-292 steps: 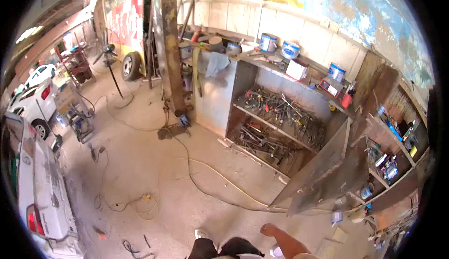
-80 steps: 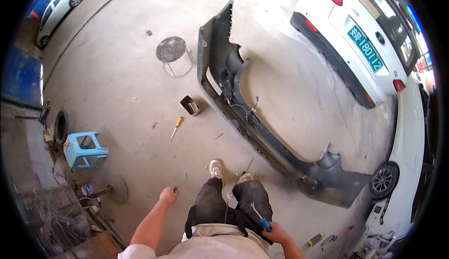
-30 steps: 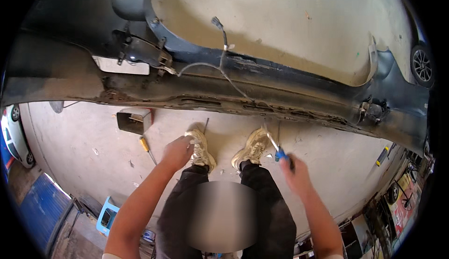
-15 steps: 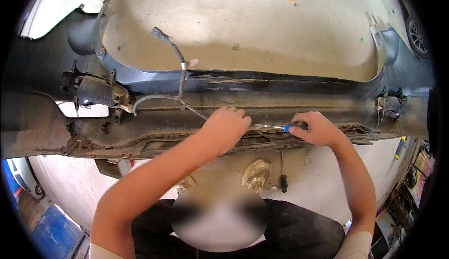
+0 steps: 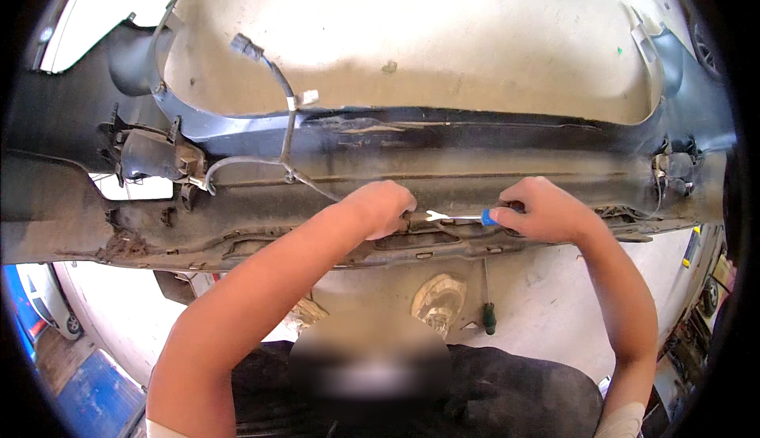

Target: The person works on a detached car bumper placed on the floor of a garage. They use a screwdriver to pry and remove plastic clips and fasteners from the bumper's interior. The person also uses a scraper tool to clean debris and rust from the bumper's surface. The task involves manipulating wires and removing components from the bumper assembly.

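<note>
A long dark car bumper (image 5: 443,149) lies inner side up across the floor in front of me. A cable harness (image 5: 289,133) with a black connector (image 5: 247,47) runs over it from a housing (image 5: 154,153) on the left; a second fitting (image 5: 673,170) is at the right. My left hand (image 5: 380,208) has its fingers curled down at the lower inner edge, where the cable disappears behind it; what they grip is hidden. My right hand (image 5: 540,208) grips a blue-handled forked pry tool (image 5: 451,216), its tip just right of my left fingers, over the bumper's edge.
My shoe (image 5: 435,303) is below the bumper, beside a green-handled screwdriver (image 5: 489,315). A yellow-and-black tool (image 5: 692,244) lies at the far right. A white car (image 5: 49,307) and a blue panel (image 5: 95,398) show at the lower left.
From standing with hands by my legs, I have bent over the bumper and brought both hands to its edge. Over the last half second the forked tool has barely moved.
</note>
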Tool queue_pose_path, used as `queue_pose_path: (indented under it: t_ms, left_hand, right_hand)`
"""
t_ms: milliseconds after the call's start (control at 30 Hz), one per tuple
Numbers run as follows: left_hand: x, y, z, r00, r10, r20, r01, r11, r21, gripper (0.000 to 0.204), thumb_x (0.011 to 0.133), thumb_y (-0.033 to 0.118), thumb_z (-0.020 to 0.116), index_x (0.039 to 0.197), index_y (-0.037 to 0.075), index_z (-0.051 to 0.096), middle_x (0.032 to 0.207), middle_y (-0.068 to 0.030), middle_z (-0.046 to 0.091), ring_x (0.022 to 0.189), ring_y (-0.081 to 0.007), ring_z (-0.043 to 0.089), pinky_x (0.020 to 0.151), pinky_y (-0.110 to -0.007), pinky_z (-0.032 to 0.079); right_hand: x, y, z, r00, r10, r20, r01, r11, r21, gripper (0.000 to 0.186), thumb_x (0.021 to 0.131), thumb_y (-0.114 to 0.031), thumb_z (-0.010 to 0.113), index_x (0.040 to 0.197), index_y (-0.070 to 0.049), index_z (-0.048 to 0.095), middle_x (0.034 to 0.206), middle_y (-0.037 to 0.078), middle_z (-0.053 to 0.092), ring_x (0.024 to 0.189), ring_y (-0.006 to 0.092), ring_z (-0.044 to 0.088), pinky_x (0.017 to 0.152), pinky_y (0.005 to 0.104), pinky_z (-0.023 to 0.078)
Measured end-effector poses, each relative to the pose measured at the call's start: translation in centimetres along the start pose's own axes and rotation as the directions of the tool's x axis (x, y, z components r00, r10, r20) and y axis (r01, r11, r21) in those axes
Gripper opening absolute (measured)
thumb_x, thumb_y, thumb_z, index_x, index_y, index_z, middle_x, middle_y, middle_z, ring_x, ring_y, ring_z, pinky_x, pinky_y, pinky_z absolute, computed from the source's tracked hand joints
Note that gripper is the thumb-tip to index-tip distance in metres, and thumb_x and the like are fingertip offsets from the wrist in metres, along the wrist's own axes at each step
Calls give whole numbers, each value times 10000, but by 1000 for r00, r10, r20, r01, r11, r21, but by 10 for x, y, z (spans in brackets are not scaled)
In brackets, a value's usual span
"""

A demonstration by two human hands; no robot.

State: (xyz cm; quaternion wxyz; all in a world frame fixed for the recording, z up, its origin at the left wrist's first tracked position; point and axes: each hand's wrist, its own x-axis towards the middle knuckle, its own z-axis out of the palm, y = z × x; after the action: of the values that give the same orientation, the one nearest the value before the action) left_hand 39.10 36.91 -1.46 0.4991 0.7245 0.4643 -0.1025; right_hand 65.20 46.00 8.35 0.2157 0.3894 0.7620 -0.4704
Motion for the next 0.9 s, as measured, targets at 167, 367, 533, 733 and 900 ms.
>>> queue_pose_path:
  t_ms: [167,367,533,733,900]
  left_hand:
    - [5,-14,0,997,53,-50,-55,997,-50,165,789,178,675,911,69,692,895,-161,684,883,-363,645,782,-450,502]
    - [13,-14,-8,1000,12,-7,-13,992,-123,171,780,194,694,884,60,713,903,-154,698,872,-349,656,771,-418,512]
    - [15,-17,-10,1000,-15,18,18,988,-155,162,760,187,726,881,80,737,905,-153,705,882,-336,662,780,-412,516]
    - [19,-17,-10,1000,-5,15,7,986,-166,167,742,196,770,879,103,750,913,-171,700,921,-358,654,806,-433,515]
    - [20,-17,-8,1000,-14,-1,14,993,-120,194,740,206,773,899,100,743,956,-176,692,949,-363,645,816,-438,513]
  right_hand:
    - [-1,-10,-1,997,8,80,-10,1000,18,418,853,-367,631,802,45,676,754,271,619,775,445,612,720,479,482]
    - [3,-7,39,996,71,-56,-73,997,-37,451,856,-375,634,780,69,662,754,289,615,803,455,618,745,491,489]
    - [7,-16,53,988,134,-73,-133,991,18,390,876,-326,629,825,60,669,765,296,608,758,466,601,697,494,477]
    - [6,-18,48,992,100,-76,-99,995,24,384,866,-334,641,822,46,674,805,282,631,806,456,616,733,487,493]
    - [15,-9,42,994,89,-57,-87,996,36,381,863,-341,654,842,39,682,801,270,639,793,443,623,723,470,498]
